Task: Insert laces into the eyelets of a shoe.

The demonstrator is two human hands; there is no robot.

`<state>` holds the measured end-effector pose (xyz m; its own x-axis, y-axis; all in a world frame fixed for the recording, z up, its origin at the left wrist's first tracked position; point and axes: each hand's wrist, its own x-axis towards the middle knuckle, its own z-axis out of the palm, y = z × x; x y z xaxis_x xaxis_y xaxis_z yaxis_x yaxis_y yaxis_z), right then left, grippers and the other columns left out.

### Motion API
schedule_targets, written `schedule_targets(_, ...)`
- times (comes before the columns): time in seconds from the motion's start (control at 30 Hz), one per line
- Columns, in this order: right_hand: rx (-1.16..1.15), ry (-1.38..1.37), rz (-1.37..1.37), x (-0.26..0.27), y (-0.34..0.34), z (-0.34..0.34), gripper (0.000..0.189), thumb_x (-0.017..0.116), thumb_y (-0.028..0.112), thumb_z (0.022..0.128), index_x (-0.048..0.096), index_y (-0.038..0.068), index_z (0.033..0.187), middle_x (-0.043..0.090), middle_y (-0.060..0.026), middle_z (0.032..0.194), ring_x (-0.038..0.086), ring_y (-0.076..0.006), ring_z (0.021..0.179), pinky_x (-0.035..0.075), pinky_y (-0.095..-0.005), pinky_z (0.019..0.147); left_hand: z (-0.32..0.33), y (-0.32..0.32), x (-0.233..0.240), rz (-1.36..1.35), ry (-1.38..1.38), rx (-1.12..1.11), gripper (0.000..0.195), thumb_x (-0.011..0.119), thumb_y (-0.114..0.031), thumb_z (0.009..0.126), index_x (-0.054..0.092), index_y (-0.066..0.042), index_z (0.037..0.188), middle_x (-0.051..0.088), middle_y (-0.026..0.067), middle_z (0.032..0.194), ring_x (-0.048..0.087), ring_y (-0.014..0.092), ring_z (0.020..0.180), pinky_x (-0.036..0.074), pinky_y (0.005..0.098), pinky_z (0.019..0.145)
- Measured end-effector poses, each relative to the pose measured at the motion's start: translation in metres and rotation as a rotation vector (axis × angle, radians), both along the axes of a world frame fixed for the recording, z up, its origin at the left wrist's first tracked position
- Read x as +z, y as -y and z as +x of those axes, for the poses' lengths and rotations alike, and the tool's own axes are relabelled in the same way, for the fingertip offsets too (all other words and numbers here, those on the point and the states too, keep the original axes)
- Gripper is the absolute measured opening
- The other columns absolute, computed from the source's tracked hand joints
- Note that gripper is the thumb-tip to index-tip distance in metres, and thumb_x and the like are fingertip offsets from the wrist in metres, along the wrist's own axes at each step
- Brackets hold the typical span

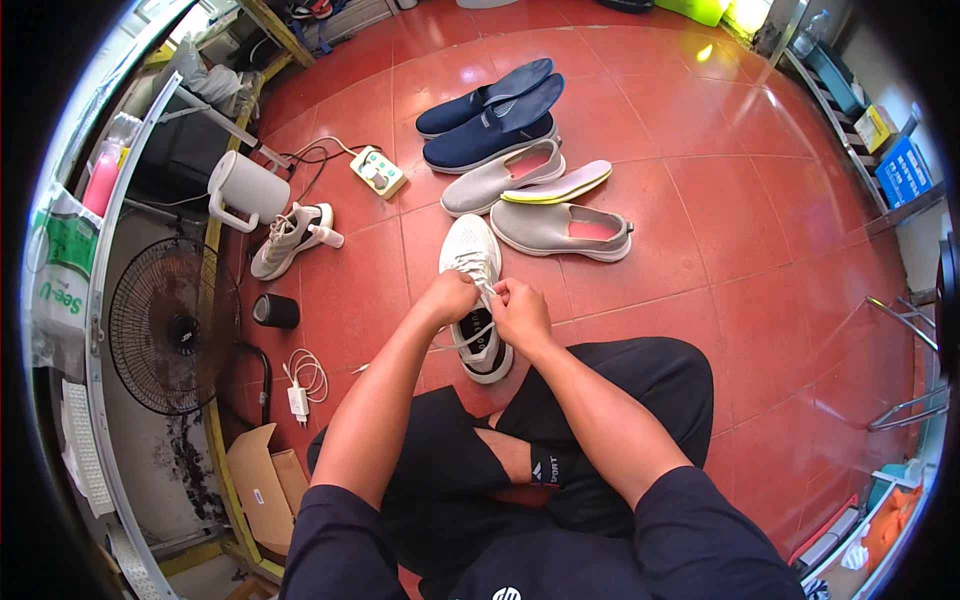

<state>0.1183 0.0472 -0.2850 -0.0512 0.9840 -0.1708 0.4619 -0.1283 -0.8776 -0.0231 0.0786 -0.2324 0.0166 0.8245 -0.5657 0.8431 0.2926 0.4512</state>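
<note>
A white lace-up sneaker stands on the floor before my crossed legs, its toe pointing away from me. My left hand is at the left side of its lacing, fingers closed on the white shoelace. On the right side of the opening, my right hand pinches the lace between thumb and fingers. A loose length of lace hangs across the dark insole, which bears writing. Just beyond the toe are a pair of grey slip-on shoes and loose insoles.
Dark blue slip-on shoes stand farther off. To the left are another lace-up sneaker, a small bottle, a power strip, a white kettle, a black cylinder, a charger with cable and a fan.
</note>
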Motion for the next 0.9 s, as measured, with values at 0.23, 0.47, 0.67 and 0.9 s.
schedule_targets(0.23, -0.037, -0.025, 0.001, 0.004, 0.005, -0.004, 0.021, 0.058, 0.015, 0.08, 0.066, 0.001, 0.093, 0.068, -0.0168, 0.079, 0.067, -0.0315, 0.077, 0.051, -0.0405, 0.072, -0.01, 0.004, -0.033, 0.054, -0.128, -0.109, 0.022, 0.059, -0.017, 0.075, 0.067, 0.001, 0.082, 0.066, 0.0207, 0.08, 0.062, 0.031, 0.07, 0.049, 0.0412, 0.069)
schedule_targets(0.47, 0.001, -0.065, -0.052, 0.008, 0.005, 0.004, 0.023, 0.056, 0.017, 0.081, 0.065, 0.003, 0.096, 0.068, -0.0172, 0.083, 0.065, -0.035, 0.081, 0.051, -0.0439, 0.074, 0.008, 0.016, -0.002, -0.159, 0.126, 0.242, 0.021, 0.058, -0.017, 0.081, 0.065, 0.002, 0.086, 0.064, 0.0155, 0.072, 0.059, 0.023, 0.065, 0.048, 0.0384, 0.064)
schedule_targets(0.67, 0.067, 0.017, 0.14, 0.007, 0.008, -0.001, 0.022, 0.054, 0.016, 0.083, 0.065, 0.004, 0.097, 0.067, -0.0181, 0.089, 0.063, -0.0365, 0.086, 0.049, -0.0446, 0.078, -0.005, 0.01, -0.028, 0.09, 0.092, 0.024, 0.023, 0.056, -0.018, 0.086, 0.066, 0.002, 0.088, 0.064, 0.0147, 0.074, 0.058, 0.021, 0.068, 0.047, 0.0364, 0.066)
schedule_targets(0.9, 0.061, -0.168, 0.07, -0.003, -0.002, 0.005, 0.021, 0.053, 0.014, 0.083, 0.066, 0.003, 0.095, 0.066, -0.0218, 0.092, 0.063, -0.0379, 0.088, 0.049, -0.0449, 0.079, 0.001, 0.009, -0.017, 0.083, 0.032, -0.03, 0.026, 0.057, -0.022, 0.087, 0.067, 0.002, 0.09, 0.066, 0.0169, 0.075, 0.062, 0.023, 0.07, 0.048, 0.0373, 0.067)
